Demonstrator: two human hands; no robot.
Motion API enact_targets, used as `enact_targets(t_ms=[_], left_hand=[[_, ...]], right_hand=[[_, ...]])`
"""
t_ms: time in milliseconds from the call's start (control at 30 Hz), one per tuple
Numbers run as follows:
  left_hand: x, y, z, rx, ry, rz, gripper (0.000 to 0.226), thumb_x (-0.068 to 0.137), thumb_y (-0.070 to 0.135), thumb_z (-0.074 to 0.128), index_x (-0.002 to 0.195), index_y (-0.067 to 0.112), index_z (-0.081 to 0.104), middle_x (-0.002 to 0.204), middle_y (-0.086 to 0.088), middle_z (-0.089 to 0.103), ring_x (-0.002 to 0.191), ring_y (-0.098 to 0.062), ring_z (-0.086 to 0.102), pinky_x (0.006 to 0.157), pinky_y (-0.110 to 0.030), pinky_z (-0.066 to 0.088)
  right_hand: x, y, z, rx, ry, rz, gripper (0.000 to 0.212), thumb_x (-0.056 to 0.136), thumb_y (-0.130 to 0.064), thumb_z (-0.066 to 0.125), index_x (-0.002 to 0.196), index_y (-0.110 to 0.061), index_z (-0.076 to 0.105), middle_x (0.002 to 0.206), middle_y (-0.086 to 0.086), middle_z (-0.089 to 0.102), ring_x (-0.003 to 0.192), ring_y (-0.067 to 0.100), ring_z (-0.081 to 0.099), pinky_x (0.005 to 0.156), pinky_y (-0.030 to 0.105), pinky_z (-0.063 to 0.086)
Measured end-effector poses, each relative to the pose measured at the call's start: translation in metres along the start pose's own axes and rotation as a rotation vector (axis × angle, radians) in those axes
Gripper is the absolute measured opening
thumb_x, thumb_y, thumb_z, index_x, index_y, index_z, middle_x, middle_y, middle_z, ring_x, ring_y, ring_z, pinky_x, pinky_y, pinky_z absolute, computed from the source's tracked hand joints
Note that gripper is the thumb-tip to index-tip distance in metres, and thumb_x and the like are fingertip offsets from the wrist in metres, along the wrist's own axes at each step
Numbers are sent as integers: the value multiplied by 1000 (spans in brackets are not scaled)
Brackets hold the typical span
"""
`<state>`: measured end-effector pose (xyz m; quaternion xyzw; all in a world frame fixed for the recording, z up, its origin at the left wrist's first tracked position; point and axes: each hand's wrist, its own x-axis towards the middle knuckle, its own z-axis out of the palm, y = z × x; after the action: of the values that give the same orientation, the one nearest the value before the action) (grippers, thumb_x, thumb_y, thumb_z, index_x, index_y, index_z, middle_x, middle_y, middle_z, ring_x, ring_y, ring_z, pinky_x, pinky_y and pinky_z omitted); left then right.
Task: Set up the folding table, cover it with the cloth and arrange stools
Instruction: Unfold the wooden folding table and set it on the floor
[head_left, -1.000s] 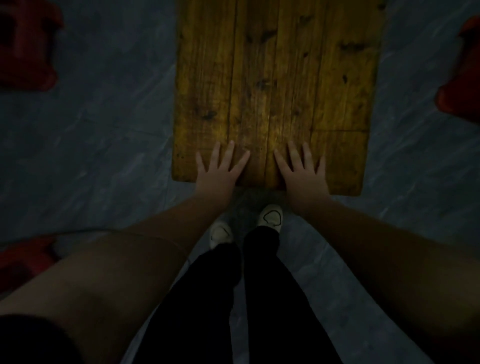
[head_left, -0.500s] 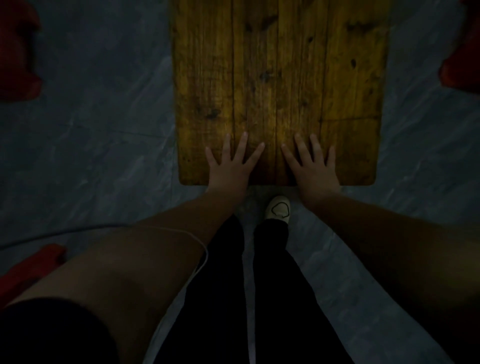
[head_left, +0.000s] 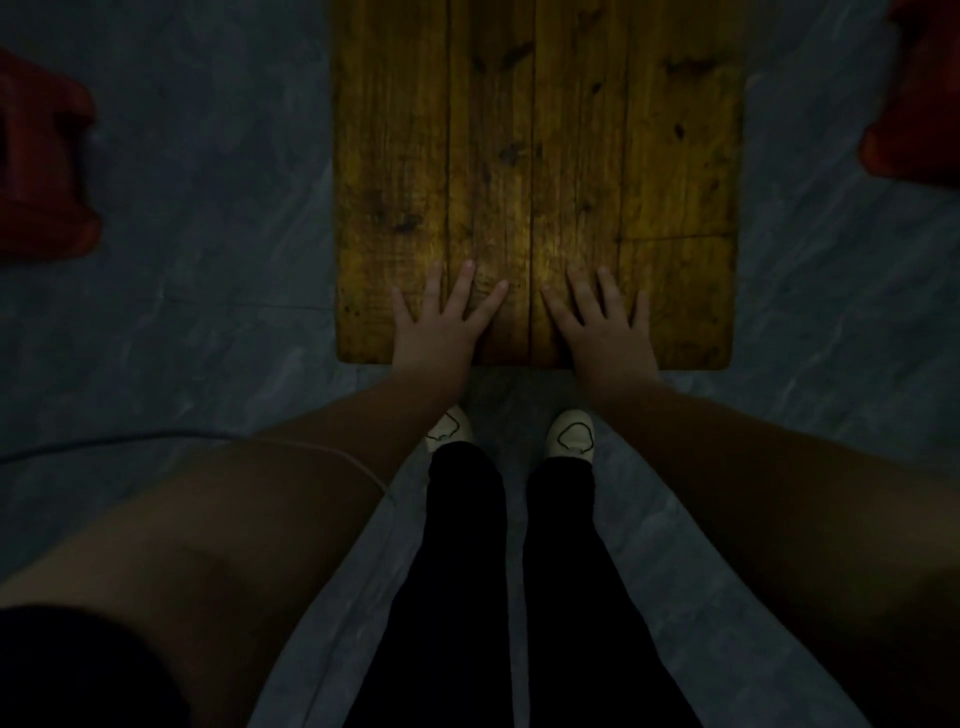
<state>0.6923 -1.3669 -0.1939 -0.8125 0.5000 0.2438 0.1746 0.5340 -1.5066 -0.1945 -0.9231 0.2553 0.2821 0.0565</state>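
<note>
Dim floor; table cropped at top, flat hands on near end

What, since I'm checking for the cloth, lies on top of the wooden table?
Only the left hand and right hand, flat on the table near its front edge; no cloth. Wood beneath the palms is hidden.

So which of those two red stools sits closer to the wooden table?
The stool on the person's right, cut off at the picture's edge: only a narrow strip of floor parts it from the table. The left stool stands much farther off.
</note>
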Motion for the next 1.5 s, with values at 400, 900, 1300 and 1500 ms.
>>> enact_targets(t_ms=[400,900,1300,1500], left_hand=[[14,-20,5,-10,-39,36,117,84,41,71,148,44,-27,163,-3,-25,150,-39,-15,112,-73,9],[34,-39,-9,-28,-14,58,105,92,31,62,149,45,-24,163,-2,-24,150,-38,-14,112,-72,10],[69,-52,-34,-43,-25,61,105,90,42,62,149,44,-25,164,-2,-23,150,-37,-16,112,-72,9],[93,-56,-50,-33,0,47,109,88,37,67,150,44,-23,164,-1,-21,151,-36,-14,113,-72,11]], right_hand=[[13,-14,5,37,1,18,110,86,-25,70,156,-35,-13,167,4,-12,153,35,-9,116,69,12],[34,-16,-11,71,-4,29,109,86,-27,70,157,-36,-13,167,3,-15,152,33,-13,117,67,10],[68,-3,-34,73,-12,27,109,85,-32,70,157,-36,-12,166,2,-17,153,32,-12,118,66,8],[91,10,-50,76,8,24,108,85,-27,69,157,-36,-11,167,3,-12,153,32,-10,118,67,8]])
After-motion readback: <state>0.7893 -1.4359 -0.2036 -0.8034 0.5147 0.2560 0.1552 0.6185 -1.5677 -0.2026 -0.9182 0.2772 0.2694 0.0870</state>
